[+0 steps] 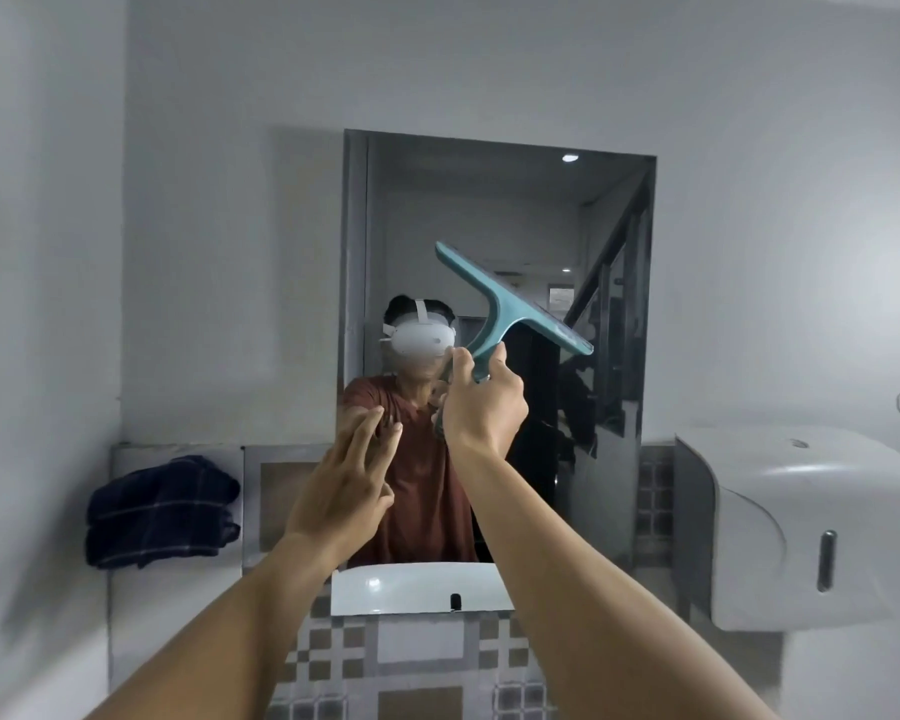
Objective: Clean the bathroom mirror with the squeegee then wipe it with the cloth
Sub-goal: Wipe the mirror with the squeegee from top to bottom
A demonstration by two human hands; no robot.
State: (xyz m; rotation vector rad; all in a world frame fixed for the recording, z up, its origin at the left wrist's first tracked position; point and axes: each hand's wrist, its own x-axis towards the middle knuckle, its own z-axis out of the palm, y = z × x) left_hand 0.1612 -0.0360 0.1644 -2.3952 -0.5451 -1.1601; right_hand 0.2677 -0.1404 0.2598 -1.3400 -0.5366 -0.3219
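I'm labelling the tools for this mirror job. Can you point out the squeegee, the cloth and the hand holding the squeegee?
squeegee [510,304]: head view, on the teal blade bar.
cloth [162,511]: head view, middle of the dark checked bundle on the ledge.
right hand [484,407]: head view, back of the hand.

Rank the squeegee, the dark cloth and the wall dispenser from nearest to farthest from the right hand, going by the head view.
From the right hand:
1. Squeegee: in its grip, blade tilted against the mirror.
2. Dark cloth: on the ledge, lower left.
3. Wall dispenser: lower right. It and the cloth look too close to call.
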